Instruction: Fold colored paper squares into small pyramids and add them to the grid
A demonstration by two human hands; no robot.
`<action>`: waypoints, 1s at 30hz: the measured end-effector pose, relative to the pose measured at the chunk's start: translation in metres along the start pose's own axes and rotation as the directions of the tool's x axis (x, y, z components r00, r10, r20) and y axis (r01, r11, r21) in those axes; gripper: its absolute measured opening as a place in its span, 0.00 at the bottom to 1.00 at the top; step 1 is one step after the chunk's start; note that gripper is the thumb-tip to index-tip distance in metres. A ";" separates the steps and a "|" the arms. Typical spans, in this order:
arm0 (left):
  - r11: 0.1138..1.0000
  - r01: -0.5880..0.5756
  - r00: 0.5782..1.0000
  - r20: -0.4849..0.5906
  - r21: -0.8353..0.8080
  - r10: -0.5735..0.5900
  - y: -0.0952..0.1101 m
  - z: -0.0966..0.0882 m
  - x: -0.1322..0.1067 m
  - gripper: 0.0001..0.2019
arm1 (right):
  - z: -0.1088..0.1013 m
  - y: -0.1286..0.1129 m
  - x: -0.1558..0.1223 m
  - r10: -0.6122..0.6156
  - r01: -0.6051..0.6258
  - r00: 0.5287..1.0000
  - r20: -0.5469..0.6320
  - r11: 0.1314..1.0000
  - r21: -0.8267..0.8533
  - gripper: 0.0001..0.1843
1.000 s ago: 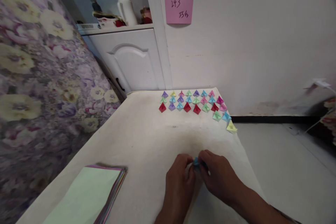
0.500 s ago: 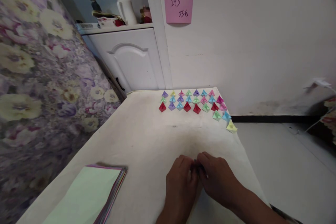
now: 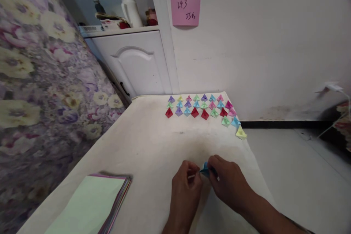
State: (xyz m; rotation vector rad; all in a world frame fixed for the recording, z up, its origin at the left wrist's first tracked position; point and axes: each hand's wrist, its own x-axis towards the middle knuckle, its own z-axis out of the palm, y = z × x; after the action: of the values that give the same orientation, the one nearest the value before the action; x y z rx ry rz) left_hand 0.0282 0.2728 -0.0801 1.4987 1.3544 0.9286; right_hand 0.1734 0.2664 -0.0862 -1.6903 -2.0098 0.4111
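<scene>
Shows a small blue paper piece [image 3: 205, 168] pinched between the fingertips of the left hand [image 3: 185, 186] and the right hand [image 3: 229, 184], both closed on it, low over the near part of the pale counter [image 3: 153, 146]. Judged as a creasing step in the folding of one small shape; most of the piece hidden by the fingers, so number of folds not readable. Well beyond the hands, toward the wall: rows of folded shapes [image 3: 201, 106] in many colours, ending in a yellow one [image 3: 241, 132] at the counter's right edge. Left of the left hand and nearer the body: stack of coloured sheets [image 3: 90, 204], pale green on top. Calls next, by judgement, for a tight fingertip pinch along the crease, with the other hand bracing the piece.
</scene>
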 end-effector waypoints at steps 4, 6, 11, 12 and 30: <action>0.998 0.067 0.997 0.044 0.003 -0.067 0.001 0.002 0.000 0.06 | 0.003 -0.003 -0.002 -0.036 0.036 0.999 0.024 0.999 -0.015 0.06; 0.997 0.072 0.996 0.052 0.030 -0.073 0.001 0.002 0.000 0.06 | 0.003 -0.004 -0.002 -0.049 0.050 0.998 0.039 0.998 -0.023 0.07; 0.992 0.035 0.996 0.081 0.121 -0.045 -0.004 0.001 0.002 0.04 | 0.004 -0.006 -0.004 -0.046 0.048 0.996 0.072 0.998 -0.028 0.08; 0.988 0.028 0.995 0.086 0.154 -0.042 -0.006 0.000 0.003 0.05 | 0.006 -0.006 -0.004 -0.038 0.041 0.996 0.079 0.999 -0.027 0.09; 0.925 -0.023 0.995 0.095 0.379 -0.014 -0.025 0.004 0.007 0.08 | 0.024 0.000 0.001 -0.121 0.146 0.984 0.134 0.971 -0.192 0.09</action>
State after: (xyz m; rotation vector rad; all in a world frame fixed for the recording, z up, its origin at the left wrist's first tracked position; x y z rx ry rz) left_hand 0.0246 0.2795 -0.1049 1.8120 1.5203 0.6066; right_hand 0.1604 0.2696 -0.1057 -1.6675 -2.3070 0.2775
